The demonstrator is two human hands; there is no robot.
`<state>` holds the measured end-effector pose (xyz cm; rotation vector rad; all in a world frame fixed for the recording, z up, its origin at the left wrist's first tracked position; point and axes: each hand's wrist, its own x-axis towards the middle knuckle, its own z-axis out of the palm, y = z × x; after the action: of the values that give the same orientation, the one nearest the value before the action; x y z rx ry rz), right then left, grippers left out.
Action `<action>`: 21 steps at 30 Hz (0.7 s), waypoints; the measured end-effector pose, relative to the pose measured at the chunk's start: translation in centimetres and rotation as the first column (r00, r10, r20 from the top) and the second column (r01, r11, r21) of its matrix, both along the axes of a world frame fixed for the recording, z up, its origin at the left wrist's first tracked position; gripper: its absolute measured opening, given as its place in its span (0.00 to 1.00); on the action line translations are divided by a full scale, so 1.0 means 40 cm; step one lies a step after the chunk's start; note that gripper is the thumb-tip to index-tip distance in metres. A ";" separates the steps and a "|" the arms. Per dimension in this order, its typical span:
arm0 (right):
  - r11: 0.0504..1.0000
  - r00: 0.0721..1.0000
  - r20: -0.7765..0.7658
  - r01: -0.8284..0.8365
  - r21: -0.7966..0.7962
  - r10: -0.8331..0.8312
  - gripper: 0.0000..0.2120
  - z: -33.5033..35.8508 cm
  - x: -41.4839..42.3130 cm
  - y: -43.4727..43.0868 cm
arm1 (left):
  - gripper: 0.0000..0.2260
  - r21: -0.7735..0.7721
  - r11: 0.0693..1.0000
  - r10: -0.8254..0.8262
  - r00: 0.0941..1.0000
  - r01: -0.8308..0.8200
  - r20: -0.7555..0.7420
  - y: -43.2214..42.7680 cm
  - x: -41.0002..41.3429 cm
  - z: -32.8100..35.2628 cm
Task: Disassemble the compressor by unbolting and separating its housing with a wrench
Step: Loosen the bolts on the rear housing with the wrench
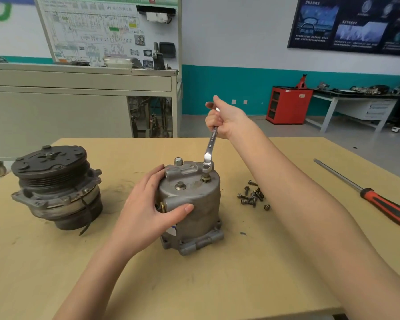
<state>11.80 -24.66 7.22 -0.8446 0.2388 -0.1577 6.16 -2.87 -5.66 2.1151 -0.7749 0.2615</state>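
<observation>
On the left of the tan table (194, 285) stands the pulley half (56, 185) of the compressor, dark grooved wheel up, well apart from the rest. Near the table's middle, the left hand (148, 209) grips the housing (194, 204). Its fingers curl round the left side and its thumb lies across the front, clamped on the grey metal. The housing stands upright on its flanged end, with two bolt heads showing on its top face. A third bolt (206, 177) sticks up part way at the top's right edge. The ring end of the wrench (211, 144) sits on that bolt's head. The wrench's shaft slants up and away to the right hand (226, 121), whose fingers are closed round the upper handle, with the index finger lifted above it. Just right of the housing, a small heap of loose bolts (252, 196) lies on the table, apart from it. Farther right, a screwdriver (379, 202) with an orange and black handle lies at a slant near the table's edge.
</observation>
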 end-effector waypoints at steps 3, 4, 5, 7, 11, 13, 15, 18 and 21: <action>0.981 0.980 0.162 0.135 -0.142 -0.112 0.14 0.060 -0.042 -0.037 | 0.43 -0.003 1.000 -0.008 1.000 0.008 0.003 0.000 0.000 -0.001; 0.928 0.957 0.246 0.226 -0.297 -0.154 0.12 0.083 -0.068 -0.045 | 0.43 -0.004 1.000 -0.009 1.000 0.009 0.005 0.000 0.000 -0.001; 0.801 0.930 0.325 0.322 -0.505 -0.168 0.10 0.098 -0.103 -0.043 | 0.42 -0.005 1.000 -0.007 1.000 0.007 0.007 0.000 0.001 -0.001; 0.296 0.928 0.366 0.370 -0.880 -0.073 0.07 0.083 -0.178 -0.008 | 0.42 -0.008 1.000 -0.006 1.000 0.006 0.009 0.000 0.002 -0.002; -0.357 0.998 -0.004 0.016 -0.934 0.055 0.12 -0.079 -0.259 0.078 | 0.43 -0.008 1.000 -0.004 1.000 0.004 0.008 -0.001 0.000 -0.001; -0.371 1.000 -0.003 0.006 -0.928 0.023 0.11 -0.115 -0.274 0.087 | 0.43 -0.010 1.000 -0.006 1.000 0.006 -0.002 -0.001 -0.002 0.000; -0.380 1.000 0.013 0.020 -0.925 0.021 0.12 -0.116 -0.282 0.086 | 0.43 -0.006 1.000 -0.002 1.000 0.002 -0.008 -0.001 -0.003 0.001; -0.383 0.996 0.049 0.076 -0.921 0.079 0.09 -0.103 -0.286 0.096 | 0.43 -0.008 1.000 0.000 1.000 -0.001 -0.005 0.001 -0.002 0.001; -0.187 0.958 0.281 0.286 -0.940 0.052 0.05 -0.028 -0.282 0.054 | 0.43 -0.009 1.000 0.000 1.000 0.000 -0.002 0.000 -0.002 0.000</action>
<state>0.54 -22.51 6.12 -2.5121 -0.1282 -0.7193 6.08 -2.87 -5.65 2.1061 -0.7712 0.2624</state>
